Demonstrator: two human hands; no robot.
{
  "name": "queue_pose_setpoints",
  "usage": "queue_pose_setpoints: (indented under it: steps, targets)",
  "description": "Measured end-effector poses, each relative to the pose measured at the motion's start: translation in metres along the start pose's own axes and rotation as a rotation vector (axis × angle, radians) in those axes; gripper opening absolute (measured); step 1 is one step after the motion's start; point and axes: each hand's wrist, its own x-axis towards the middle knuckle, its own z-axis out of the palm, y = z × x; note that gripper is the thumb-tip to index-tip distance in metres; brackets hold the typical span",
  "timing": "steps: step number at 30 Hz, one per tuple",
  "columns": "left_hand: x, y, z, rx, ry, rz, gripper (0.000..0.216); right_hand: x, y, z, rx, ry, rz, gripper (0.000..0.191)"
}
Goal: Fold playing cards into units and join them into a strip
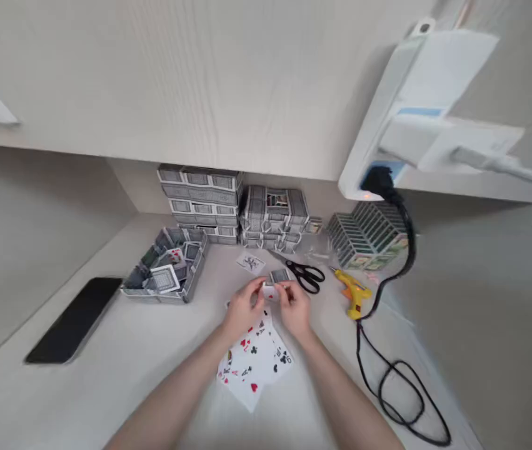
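Note:
Between my two hands is a playing card (270, 292), its lower part showing white with a red mark. My left hand (243, 307) pinches its left side, while the fingers of my right hand (294, 306) close on its right side. Just behind it, a grey-patterned card back (279, 275) shows; whether it is held too I cannot tell. Below my hands, several face-up playing cards (260, 356) lie overlapped on the table. A single face-up card (250, 263) rests farther back, and black scissors (307, 275) lie right of it.
A box made of cards (190, 290) holding loose cards stands left, near a black phone (75, 320). Stacked card-built blocks (204, 203) line the back. At right lie a yellow glue gun (354, 294) and its black cord (387, 406), below a white power strip (382, 112).

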Motion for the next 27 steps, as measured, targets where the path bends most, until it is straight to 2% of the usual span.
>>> queue_pose_setpoints:
  steps: [4,9,16,21,27]
  targets:
    - [-0.002,0.002,-0.002,0.006,0.034,-0.077,0.020,-0.004,-0.002,0.000,-0.034,-0.052,-0.013,0.020]
    - [-0.003,0.007,-0.005,0.025,0.054,-0.110,0.017,-0.006,-0.004,-0.003,-0.091,-0.100,-0.068,0.022]
    - [-0.005,0.018,-0.005,0.191,0.029,-0.022,0.016,-0.002,-0.001,-0.009,0.010,-0.207,0.017,0.023]
    - [-0.004,0.021,-0.005,0.273,-0.012,0.020,0.015,-0.002,-0.001,-0.011,0.062,-0.232,0.035,0.024]
    - [-0.003,0.021,-0.017,0.362,-0.054,0.063,0.011,-0.004,-0.005,-0.011,0.036,-0.236,-0.038,0.023]
